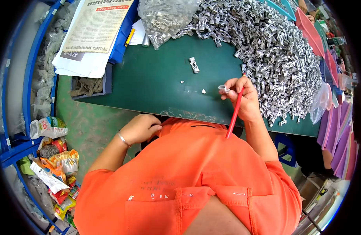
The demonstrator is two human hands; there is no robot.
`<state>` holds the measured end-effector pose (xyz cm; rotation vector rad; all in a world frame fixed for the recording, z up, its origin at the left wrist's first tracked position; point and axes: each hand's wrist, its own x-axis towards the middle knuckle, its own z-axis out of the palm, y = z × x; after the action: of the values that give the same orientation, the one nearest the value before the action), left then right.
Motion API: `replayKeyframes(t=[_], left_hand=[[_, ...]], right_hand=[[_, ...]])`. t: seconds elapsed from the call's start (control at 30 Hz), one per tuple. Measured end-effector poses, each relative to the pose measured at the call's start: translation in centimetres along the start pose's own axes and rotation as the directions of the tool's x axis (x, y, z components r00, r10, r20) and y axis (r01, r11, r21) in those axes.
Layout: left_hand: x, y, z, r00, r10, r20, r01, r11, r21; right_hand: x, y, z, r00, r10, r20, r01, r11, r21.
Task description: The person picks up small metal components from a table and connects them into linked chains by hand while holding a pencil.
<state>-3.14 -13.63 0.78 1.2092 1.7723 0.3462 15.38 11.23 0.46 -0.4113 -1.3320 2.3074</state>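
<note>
My right hand [245, 100] is closed above the front part of the green table. Its thumb and fingertips pinch a small silvery metal piece with a ring-like end [223, 89]. The same hand holds a red pencil [236, 111], sharpened tip pointing away from me and its other end near my orange shirt. Down by my lap, my left hand [141, 128] rests with the thumb apart from the fingers, holding nothing visible; part of its fingers is hidden. One looped metal piece [194, 65] lies alone on the table, beyond a small white bit [203, 91].
A large heap of looped metal pieces [274, 58] covers the table's right side, beside a clear plastic bag [164, 19] of similar pieces. Printed papers [95, 29] lie over a blue bin at left. Blue shelving [29, 78] stands further left; red trays [310, 31] at right.
</note>
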Motion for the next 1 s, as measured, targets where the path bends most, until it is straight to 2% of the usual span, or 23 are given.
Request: replayKeyframes(t=[0.07,0.13,0.2,0.23,0.27,0.3,0.33,0.47,0.53,0.57,0.6,0.63,0.67,0.7,0.73,0.77,0.8,0.83,0.9,0.93,0.97,1.0], left_hand=[[-0.1,2.8,-1.6,0.998,0.048,-0.043,-0.062,0.901,-0.429],[1.6,5.2,-2.3,0.999,-0.002,-0.05,-0.037,0.635,-0.772],[4.7,6.2,-1.9,0.985,0.082,-0.154,-0.174,0.415,-0.893],[5.9,6.6,-1.6,0.985,0.087,-0.151,-0.174,0.42,-0.891],[7.0,6.9,-1.4,0.985,0.093,-0.144,-0.165,0.273,-0.948],[7.7,7.1,-1.2,0.986,0.102,-0.135,-0.147,0.117,-0.982],[8.1,7.2,-1.0,0.985,0.112,-0.13,-0.143,0.117,-0.983],[8.8,7.8,-0.6,0.979,0.133,-0.152,-0.157,0.025,-0.987],[8.9,7.8,-0.4,0.981,0.121,-0.15,-0.149,-0.015,-0.989],[9.1,7.7,-0.3,0.977,0.16,-0.144,-0.137,-0.055,-0.989],[9.1,7.4,-0.3,0.97,0.198,-0.141,-0.124,-0.095,-0.988],[9.0,7.2,-0.3,0.971,0.191,-0.146,-0.129,-0.098,-0.987],[8.9,6.9,-0.5,0.975,0.17,-0.141,-0.115,-0.159,-0.981],[8.7,6.7,-0.8,0.979,0.151,-0.138,-0.104,-0.217,-0.971],[8.6,6.1,-1.0,0.978,0.147,-0.148,-0.115,-0.214,-0.97],[8.3,5.3,-1.2,0.976,0.093,-0.195,-0.166,-0.257,-0.952],[8.1,4.8,-1.3,0.971,0.036,-0.236,-0.215,-0.299,-0.93],[7.7,4.9,-1.8,0.972,-0.052,-0.227,-0.232,-0.328,-0.916],[7.6,4.0,-2.0,0.966,-0.036,-0.256,-0.251,-0.353,-0.901],[7.6,3.9,-2.2,0.96,-0.011,-0.28,-0.263,-0.377,-0.888],[7.7,4.4,-2.0,0.946,-0.162,-0.28,-0.313,-0.242,-0.918],[7.8,4.6,-1.9,0.946,-0.16,-0.28,-0.313,-0.241,-0.919]], right_hand=[[0.3,0.0,0.1,0.994,-0.067,0.086,0.073,0.995,-0.064],[0.5,0.0,0.6,0.991,-0.078,0.107,0.086,0.994,-0.069],[0.4,-0.1,1.5,0.985,-0.146,0.094,0.165,0.955,-0.246],[0.3,-0.4,2.0,0.971,-0.196,0.138,0.232,0.912,-0.338],[0.1,-0.9,2.6,0.966,-0.213,0.145,0.255,0.88,-0.402],[0.3,-1.3,2.8,0.93,-0.315,0.189,0.367,0.77,-0.522],[0.3,-1.7,2.9,0.882,-0.402,0.246,0.461,0.63,-0.625],[0.3,-1.4,3.1,0.858,-0.474,0.2,0.494,0.651,-0.576],[0.5,-1.1,3.5,0.802,-0.531,0.274,0.58,0.581,-0.572],[0.6,-1.0,3.9,0.807,-0.538,0.244,0.568,0.595,-0.568],[0.8,-1.1,4.2,0.809,-0.533,0.246,0.567,0.601,-0.563],[1.1,-1.2,4.4,0.81,-0.521,0.27,0.572,0.602,-0.557],[1.5,-1.2,4.5,0.808,-0.51,0.294,0.58,0.601,-0.551],[2.0,-0.9,4.3,0.825,-0.516,0.231,0.541,0.6,-0.59],[2.6,-0.3,3.8,0.836,-0.522,0.168,0.5,0.6,-0.624],[3.7,0.4,2.9,0.85,-0.51,0.135,0.448,0.561,-0.696],[4.6,0.5,2.5,0.9,-0.423,0.102,0.342,0.543,-0.767],[5.5,0.8,2.6,0.902,-0.406,0.143,0.344,0.479,-0.808],[6.7,1.8,2.8,0.923,-0.324,0.206,0.321,0.357,-0.877],[6.8,1.7,3.5,0.922,-0.295,0.252,0.32,0.211,-0.924],[7.0,1.8,3.7,0.91,-0.278,0.308,0.356,0.14,-0.924],[7.2,1.9,3.7,0.895,-0.257,0.363,0.392,0.067,-0.918]])
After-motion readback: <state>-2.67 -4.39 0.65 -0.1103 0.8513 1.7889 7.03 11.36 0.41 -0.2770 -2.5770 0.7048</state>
